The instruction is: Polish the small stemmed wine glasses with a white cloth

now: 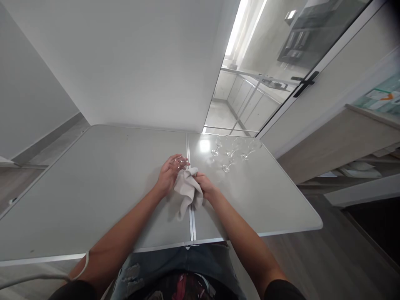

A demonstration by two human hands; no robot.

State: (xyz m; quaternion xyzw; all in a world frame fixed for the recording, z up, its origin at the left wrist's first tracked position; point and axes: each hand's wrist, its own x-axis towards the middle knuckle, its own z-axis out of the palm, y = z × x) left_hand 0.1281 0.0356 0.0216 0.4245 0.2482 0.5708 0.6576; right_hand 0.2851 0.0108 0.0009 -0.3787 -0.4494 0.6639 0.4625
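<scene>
My left hand (168, 174) is wrapped round a clear wine glass (180, 161), which is tilted over the table's middle seam. A pale grey cloth (188, 186) is bunched against the glass and hangs down towards the table. My right hand (204, 184) grips the cloth from the other side, its fingertips partly covered by the folds. Whether the glass's stem and foot lie inside the cloth cannot be made out. Several clear stemmed glasses (227, 167) stand together beyond my right hand, near the table's far right corner.
The grey folding table (131, 154) has a metal edge and a central seam. Its far side meets a white wall (150, 62). A glazed door (250, 83) stands behind the glasses, with wooden shelves (346, 137) at the right. A pale cable (46, 276) crosses beside my left forearm.
</scene>
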